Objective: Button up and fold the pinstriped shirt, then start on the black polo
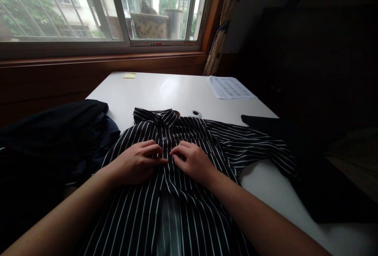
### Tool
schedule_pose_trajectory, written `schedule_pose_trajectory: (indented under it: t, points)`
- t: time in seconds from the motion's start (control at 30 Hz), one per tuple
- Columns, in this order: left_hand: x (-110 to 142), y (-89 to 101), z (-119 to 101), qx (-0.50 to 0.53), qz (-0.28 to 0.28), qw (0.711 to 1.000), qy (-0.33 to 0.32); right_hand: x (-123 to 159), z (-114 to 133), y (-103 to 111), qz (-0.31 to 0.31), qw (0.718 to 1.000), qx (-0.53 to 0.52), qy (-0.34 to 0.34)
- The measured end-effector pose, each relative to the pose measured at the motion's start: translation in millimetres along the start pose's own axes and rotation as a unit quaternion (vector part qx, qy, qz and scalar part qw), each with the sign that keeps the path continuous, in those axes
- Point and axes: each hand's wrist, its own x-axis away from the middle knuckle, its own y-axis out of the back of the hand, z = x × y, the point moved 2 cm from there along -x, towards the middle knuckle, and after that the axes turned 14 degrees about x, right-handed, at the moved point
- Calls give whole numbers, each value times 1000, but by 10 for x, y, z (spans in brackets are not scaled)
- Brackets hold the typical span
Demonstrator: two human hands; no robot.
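Observation:
A black shirt (189, 177) with white stripes lies front up on the table, its collar at the far end. One pale button (164, 138) shows on the placket below the collar. At the left side of the placket, my left hand (138, 161) has its fingers bent and closed on the fabric, the thumb reaching over the front edge. Opposite it, my right hand (191, 159) pinches the placket with curled fingers. Between the hands the fingertips nearly meet, and any button there is hidden. Below them the shirt front parts into a gap.
Dark clothing (88, 130) is heaped at the left, and a dark cloth (310, 181) lies at the right. On the white table (147, 94) are printed sheets (232, 88), a yellow note (129, 75) and a small white round object (195, 114). A window (124, 12) stands behind.

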Motion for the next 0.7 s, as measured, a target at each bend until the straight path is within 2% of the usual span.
schedule_pose_trajectory:
  t: [0.7]
  points:
    - [2,-2,22,10,7,999,33,-2,-17,6,6,1000,-3,-7]
